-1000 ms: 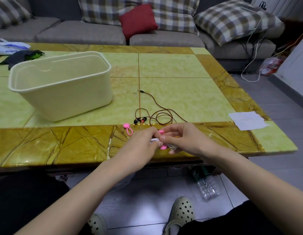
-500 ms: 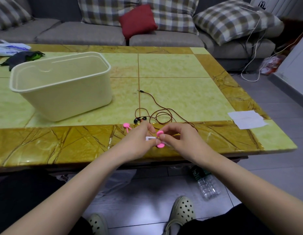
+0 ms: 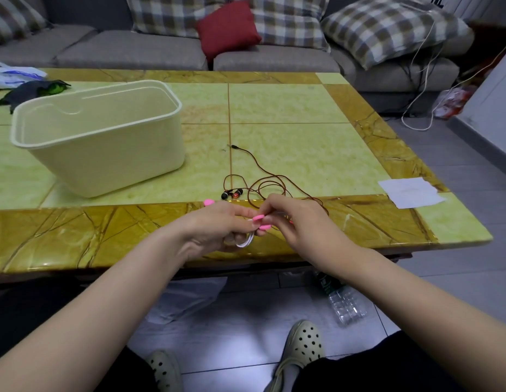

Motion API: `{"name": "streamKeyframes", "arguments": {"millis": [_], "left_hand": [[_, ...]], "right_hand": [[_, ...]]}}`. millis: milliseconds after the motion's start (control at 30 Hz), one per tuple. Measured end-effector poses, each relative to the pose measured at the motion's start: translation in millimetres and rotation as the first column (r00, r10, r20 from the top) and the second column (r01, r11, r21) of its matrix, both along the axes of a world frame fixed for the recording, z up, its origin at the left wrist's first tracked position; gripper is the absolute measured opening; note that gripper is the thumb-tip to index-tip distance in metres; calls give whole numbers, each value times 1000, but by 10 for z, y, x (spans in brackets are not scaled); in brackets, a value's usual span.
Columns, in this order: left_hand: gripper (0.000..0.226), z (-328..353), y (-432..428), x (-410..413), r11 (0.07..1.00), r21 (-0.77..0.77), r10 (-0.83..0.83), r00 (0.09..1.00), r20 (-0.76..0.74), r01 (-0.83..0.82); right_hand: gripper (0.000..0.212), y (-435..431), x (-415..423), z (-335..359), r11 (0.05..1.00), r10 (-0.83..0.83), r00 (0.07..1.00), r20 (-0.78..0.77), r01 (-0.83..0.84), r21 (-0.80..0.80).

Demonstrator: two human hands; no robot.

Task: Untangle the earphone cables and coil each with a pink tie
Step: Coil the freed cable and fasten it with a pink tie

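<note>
My left hand [image 3: 217,230] grips a coiled white earphone cable [image 3: 245,242], whose loop shows under the fingers at the table's near edge. My right hand [image 3: 295,222] pinches a pink tie [image 3: 261,222] against that coil, its two pink ends showing between the hands. A brown earphone cable [image 3: 270,183] lies loosely looped on the table just beyond my hands, its two earbuds [image 3: 232,193] side by side and its plug toward the table's middle. A second pink tie [image 3: 208,203] lies on the table, half hidden behind my left hand.
A cream plastic tub [image 3: 104,134] stands on the left of the marble table [image 3: 76,236]. A white paper [image 3: 410,191] lies near the right edge. A sofa with cushions runs behind. A plastic bottle [image 3: 345,304] lies on the floor under the table.
Both hands have moved slightly away from me over the table's edge. The white coil now hangs below my left fingers, and the pink tie sits higher between the hands.
</note>
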State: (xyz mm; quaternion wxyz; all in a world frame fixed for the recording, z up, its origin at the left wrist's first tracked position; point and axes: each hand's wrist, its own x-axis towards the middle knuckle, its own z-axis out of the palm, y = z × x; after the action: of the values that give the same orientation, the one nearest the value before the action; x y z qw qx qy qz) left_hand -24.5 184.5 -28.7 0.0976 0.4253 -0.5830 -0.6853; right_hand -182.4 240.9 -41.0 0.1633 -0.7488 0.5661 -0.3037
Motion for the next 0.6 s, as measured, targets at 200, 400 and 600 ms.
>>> {"name": "streamKeyframes", "arguments": {"millis": [200,400,600], "left_hand": [[14,11,-30,46,994,113,-5,999,-34,9],[17,24,-63,83,988,144,-56,997,-50,63],[12,49,-113,115,972,207,-99,993,-62,110]], "right_hand": [[6,-5,-4,-33,1000,-4,999,38,3,17],[9,-2,-44,-30,999,37,998,55,-38,22],[14,-18,-42,1,998,58,998,22,-59,8]]}}
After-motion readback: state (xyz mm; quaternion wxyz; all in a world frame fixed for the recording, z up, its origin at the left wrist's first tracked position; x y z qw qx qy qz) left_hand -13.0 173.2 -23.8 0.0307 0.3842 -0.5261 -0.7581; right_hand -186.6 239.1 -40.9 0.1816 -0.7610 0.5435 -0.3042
